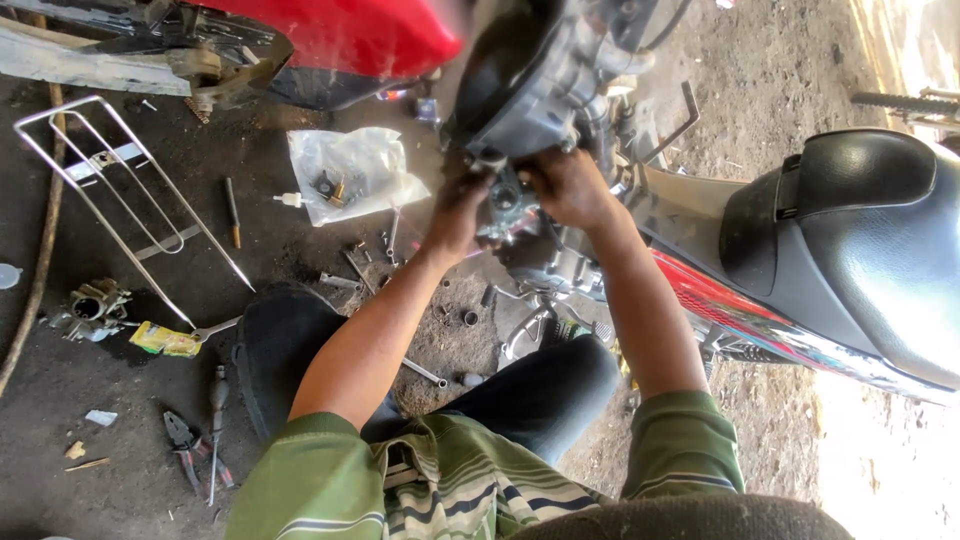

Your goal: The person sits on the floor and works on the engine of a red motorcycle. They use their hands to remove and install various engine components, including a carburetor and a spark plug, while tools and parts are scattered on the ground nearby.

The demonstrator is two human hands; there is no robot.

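A dark, oil-stained dirt floor (pixel 130 420) fills the view, sunlit at the right edge, and on it stands a red motorcycle with a black padded seat (pixel 860 240) and exposed grey metal engine (pixel 545 80). Left of it lie a bent chrome wire luggage rack (pixel 110 170), a clear plastic bag of small parts (pixel 370 165), a loose grey carburettor (pixel 92 305) and red-handled pliers (pixel 190 445). Both the left hand (pixel 455 215) and the right hand (pixel 565 185) have their fingers curled around a small silvery metal carburettor (pixel 508 205), held between them just under the engine.
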